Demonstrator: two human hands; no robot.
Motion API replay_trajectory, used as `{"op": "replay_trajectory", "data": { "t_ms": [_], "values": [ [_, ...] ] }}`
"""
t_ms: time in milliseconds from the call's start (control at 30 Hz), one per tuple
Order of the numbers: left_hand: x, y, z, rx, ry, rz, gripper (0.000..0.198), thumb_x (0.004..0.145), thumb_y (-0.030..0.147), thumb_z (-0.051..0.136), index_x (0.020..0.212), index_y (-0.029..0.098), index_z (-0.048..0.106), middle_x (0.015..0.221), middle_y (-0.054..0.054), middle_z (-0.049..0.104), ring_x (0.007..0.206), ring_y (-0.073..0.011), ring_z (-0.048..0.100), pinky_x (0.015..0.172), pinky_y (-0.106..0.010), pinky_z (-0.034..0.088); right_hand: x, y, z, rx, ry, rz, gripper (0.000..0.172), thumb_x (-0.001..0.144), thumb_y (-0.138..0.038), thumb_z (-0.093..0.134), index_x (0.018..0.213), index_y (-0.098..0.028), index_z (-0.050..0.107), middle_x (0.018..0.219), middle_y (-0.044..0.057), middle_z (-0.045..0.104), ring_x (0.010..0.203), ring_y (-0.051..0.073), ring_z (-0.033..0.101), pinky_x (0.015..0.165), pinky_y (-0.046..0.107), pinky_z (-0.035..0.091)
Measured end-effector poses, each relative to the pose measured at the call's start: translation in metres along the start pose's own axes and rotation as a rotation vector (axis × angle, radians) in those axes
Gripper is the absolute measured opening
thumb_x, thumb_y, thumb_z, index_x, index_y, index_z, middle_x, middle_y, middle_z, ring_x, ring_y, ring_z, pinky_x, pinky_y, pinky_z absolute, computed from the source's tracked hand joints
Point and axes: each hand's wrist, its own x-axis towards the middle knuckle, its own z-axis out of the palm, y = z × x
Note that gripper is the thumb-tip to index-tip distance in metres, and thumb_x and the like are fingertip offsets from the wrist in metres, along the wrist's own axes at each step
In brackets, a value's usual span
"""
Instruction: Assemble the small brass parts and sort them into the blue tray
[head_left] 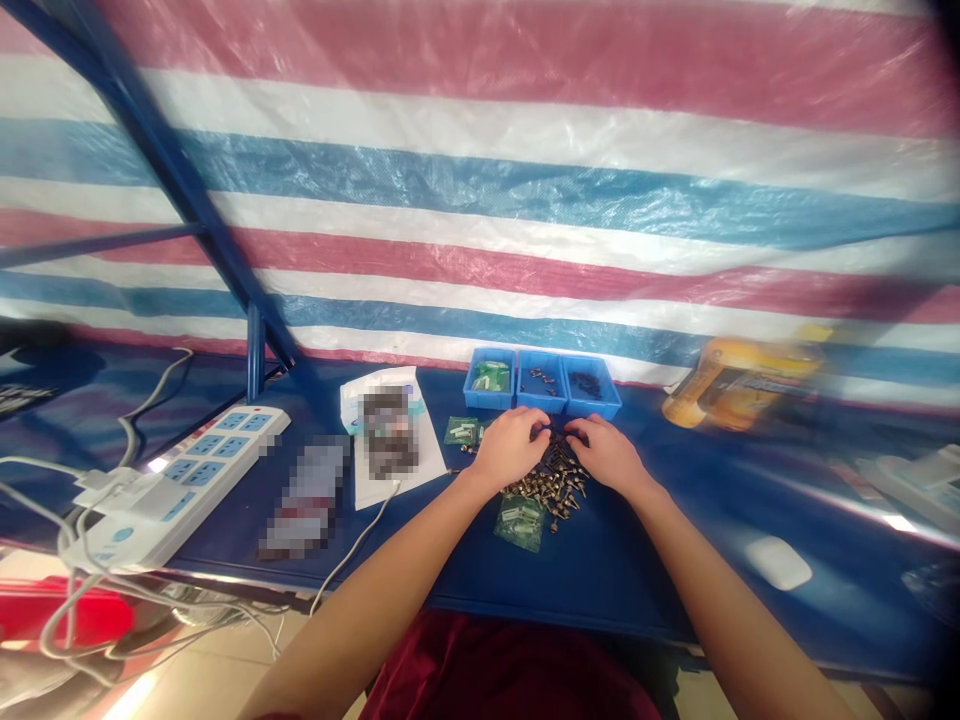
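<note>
A heap of small brass-coloured and dark bolt-like parts (559,482) lies loose on the blue table. My left hand (513,446) rests over the left upper side of the heap, fingers curled in. Facing it, my right hand (606,454) is at the heap's right upper edge with thumb and fingers bent together. What sits between either hand's fingertips is too small to make out. Just below the heap lies a small green bag (520,522) with whitish pieces. Another green bag (460,430) is left of my left hand.
Behind the hands stand three joined blue bins: the left bin (489,400) with green bags, the middle bin (541,404) with small metal parts, the right bin (596,408) with dark parts. Power strip (184,490), white bag (427,440) at left; yellow package (750,385), white case (778,563) at right.
</note>
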Motion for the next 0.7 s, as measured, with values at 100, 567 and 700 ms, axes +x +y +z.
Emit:
{"op": "replay_trajectory", "data": {
  "t_ms": [100,567,700],
  "values": [
    [0.0,0.001,0.0,-0.013,0.005,-0.003,0.021,0.091,0.031,0.053,0.105,0.025,0.068,0.099,-0.003,0.071,0.092,-0.0213,0.066,0.074,-0.03,0.051,0.001,0.001,0.0,0.004,0.004,-0.005,0.017,0.091,-0.029,0.054,0.099,-0.027,0.069,0.1,0.004,0.064,0.09,0.02,0.061,0.072,0.03,0.041],
    [0.0,0.004,-0.003,-0.096,0.021,0.072,0.027,0.096,0.036,0.047,0.106,0.024,0.069,0.095,-0.003,0.07,0.082,-0.0189,0.063,0.07,-0.029,0.045,0.002,-0.005,-0.007,0.578,0.208,-0.099,0.017,0.084,-0.036,0.066,0.096,-0.023,0.067,0.091,0.004,0.072,0.082,0.021,0.065,0.077,0.035,0.049],
    [0.001,0.005,-0.006,-0.149,-0.015,0.107,0.031,0.097,0.038,0.045,0.105,0.023,0.07,0.097,-0.003,0.071,0.08,-0.0184,0.063,0.071,-0.029,0.044,-0.002,-0.013,-0.01,0.653,0.225,-0.127,0.02,0.082,-0.04,0.071,0.086,-0.022,0.064,0.088,0.004,0.068,0.079,0.021,0.062,0.072,0.034,0.048]
  ]
}}
